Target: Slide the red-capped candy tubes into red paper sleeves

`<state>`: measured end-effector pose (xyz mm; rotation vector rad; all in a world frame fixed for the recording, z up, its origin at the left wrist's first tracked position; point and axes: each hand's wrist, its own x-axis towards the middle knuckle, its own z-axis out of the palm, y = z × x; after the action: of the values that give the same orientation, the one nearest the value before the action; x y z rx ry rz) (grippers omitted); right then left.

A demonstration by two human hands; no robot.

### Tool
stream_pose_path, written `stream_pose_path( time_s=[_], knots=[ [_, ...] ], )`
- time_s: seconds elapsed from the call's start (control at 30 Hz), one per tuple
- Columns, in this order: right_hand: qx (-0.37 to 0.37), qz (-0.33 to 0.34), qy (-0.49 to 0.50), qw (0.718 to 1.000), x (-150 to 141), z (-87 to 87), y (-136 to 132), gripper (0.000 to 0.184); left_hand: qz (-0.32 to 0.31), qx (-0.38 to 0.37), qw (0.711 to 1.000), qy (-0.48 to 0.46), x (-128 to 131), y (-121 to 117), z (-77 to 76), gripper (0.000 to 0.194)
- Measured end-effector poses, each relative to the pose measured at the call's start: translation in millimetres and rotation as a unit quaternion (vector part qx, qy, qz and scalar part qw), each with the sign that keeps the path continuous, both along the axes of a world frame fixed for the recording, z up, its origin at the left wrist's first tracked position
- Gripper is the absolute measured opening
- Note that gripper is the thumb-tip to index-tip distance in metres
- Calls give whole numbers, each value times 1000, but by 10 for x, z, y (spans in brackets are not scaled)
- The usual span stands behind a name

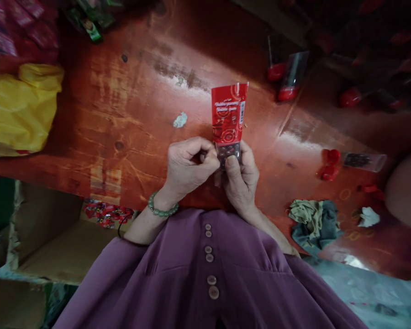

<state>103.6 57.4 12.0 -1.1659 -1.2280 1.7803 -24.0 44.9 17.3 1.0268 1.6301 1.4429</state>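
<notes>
Red table [130,105] w/ yellow bag [18,109], rags [313,224]; left hand [188,167] & right hand [241,178] pinch red packet [229,119].

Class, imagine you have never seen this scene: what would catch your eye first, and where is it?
First comes the red sachet, held upright at the centre over the red-brown table, its clear lower end showing dark round pieces. The left hand and the right hand pinch that lower end from both sides. Next, the yellow plastic bag glows at the left edge, and a green bead bracelet rings the left wrist.
</notes>
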Motion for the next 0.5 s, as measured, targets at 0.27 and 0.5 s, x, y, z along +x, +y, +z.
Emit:
stream_pose_path(
  time_s=[0.27,0.5],
  knots=[
    [-11,11,63,998,52,42,18,34,-26,1,975,-220,-119,-45,-41,35],
    [-71,60,144,985,71,15,24,23,-156,-59,888,-429,-59,49,47,47]
  ],
)
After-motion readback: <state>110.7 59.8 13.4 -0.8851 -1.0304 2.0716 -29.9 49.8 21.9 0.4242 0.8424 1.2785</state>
